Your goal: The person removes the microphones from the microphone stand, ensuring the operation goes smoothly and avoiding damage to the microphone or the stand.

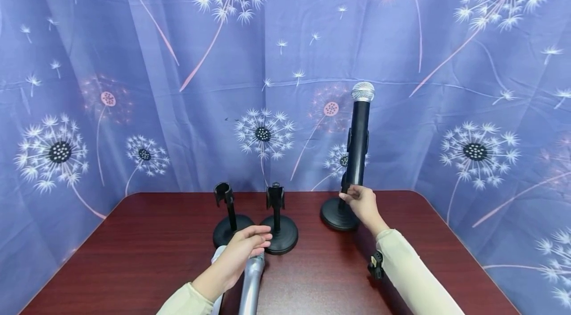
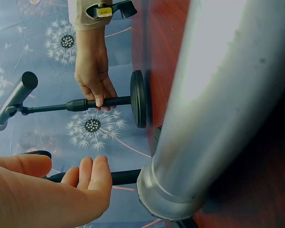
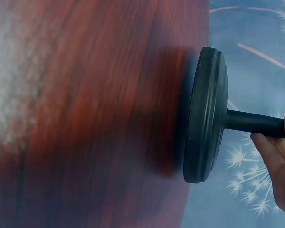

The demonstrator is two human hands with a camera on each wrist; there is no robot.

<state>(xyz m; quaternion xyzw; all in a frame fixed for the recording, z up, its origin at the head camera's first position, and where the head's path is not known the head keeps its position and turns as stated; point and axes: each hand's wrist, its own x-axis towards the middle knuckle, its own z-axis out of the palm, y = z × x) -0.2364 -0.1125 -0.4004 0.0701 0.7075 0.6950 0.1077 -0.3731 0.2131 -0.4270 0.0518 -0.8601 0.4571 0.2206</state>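
My right hand (image 1: pixel 363 205) grips the pole of a black desk microphone stand (image 1: pixel 337 217), thumb and fingers around it below the clip. A black microphone (image 1: pixel 360 122) with a silver mesh head sits tilted in that clip. The right wrist view shows the stand's round base (image 3: pixel 206 116) close over the table. My left hand (image 1: pixel 238 254) has loosely bent fingers (image 2: pixel 100 178) and holds nothing. It hovers above a silver microphone (image 1: pixel 252 280) lying on the table, which looms large in the left wrist view. A white object (image 1: pixel 217 306), mostly hidden by that hand, lies beside it.
Two more black stands with empty clips, a left one (image 1: pixel 221 228) and a middle one (image 1: pixel 285 238), stand just beyond my left hand. The dark red wooden table (image 1: pixel 169 236) ends at a blue dandelion-print curtain (image 1: pixel 294 57).
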